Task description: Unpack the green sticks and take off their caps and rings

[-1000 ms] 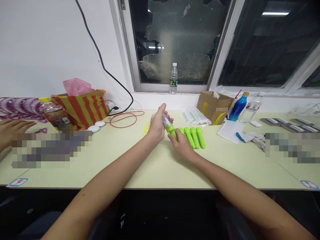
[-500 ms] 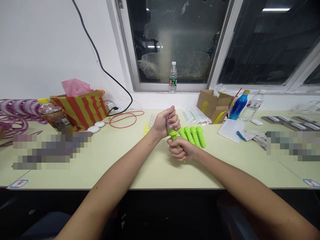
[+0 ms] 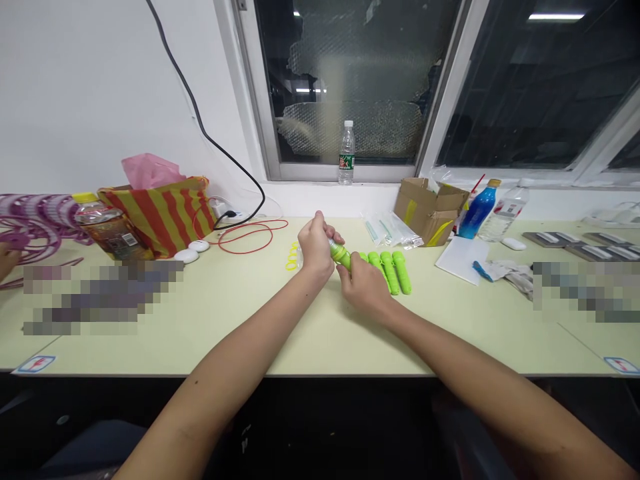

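Observation:
A bright green tube with a clear end (image 3: 341, 255) is held between my two hands, tilted above the table. My left hand (image 3: 316, 248) is closed round its clear upper end, hiding most of that part. My right hand (image 3: 367, 288) grips the green body lower down. Just behind my right hand, several matching green tubes (image 3: 401, 273) lie side by side on the table. Small yellow rings (image 3: 291, 257) and some clear pieces lie beyond my left wrist, partly covered by it.
Clear plastic bags (image 3: 390, 230) and a cardboard box (image 3: 425, 210) stand at the back, beside a blue bottle (image 3: 477, 210). White paper (image 3: 463, 259) and a glove (image 3: 510, 275) lie right. A striped bag (image 3: 167, 220) and tea bottle (image 3: 113, 233) are left. Another person's hand (image 3: 7, 259) shows far left.
My left hand has turned and shifted slightly left, and my right hand has rotated so its back faces up. The tube has tilted over with them, still held by both.

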{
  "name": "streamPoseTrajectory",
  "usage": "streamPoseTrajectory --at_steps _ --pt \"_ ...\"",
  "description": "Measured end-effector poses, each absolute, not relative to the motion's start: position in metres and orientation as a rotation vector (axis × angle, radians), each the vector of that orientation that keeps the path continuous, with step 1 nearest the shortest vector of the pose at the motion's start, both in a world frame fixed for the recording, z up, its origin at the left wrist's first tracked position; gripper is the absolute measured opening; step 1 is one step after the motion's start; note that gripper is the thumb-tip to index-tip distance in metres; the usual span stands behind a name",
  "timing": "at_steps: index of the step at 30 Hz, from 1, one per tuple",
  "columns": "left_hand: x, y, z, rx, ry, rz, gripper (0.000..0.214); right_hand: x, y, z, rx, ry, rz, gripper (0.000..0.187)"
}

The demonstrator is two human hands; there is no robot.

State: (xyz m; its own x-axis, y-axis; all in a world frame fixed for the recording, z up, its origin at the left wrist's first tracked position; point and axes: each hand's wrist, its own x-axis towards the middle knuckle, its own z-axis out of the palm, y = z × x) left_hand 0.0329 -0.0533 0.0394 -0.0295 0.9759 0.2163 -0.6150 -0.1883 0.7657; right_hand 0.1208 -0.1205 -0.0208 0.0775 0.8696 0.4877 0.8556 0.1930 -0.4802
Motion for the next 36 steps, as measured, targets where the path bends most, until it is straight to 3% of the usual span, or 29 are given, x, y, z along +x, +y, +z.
streamPoseTrajectory --at_steps 5,14,17,28,36 --pt "0.03 -0.059 0.039 0.845 0.488 1.427 0.042 0.127 -0.116 -0.023 -1.525 -1.717 0.341 0.028" --pt "0.025 -0.071 0.053 1.069 0.329 1.159 0.045 0.124 -0.126 -0.013 -1.056 -1.386 1.565 0.034" --pt "0.024 -0.077 0.056 1.086 0.317 1.13 0.044 0.127 -0.132 -0.011 -0.842 -1.307 1.833 0.035" --pt "0.029 -0.081 0.055 1.058 0.272 1.107 0.041 0.142 -0.12 -0.027 -0.518 -1.31 2.237 0.032" --pt "0.027 -0.056 0.038 1.099 0.401 1.268 0.047 0.156 -0.114 -0.014 -0.57 -1.261 2.161 0.027"
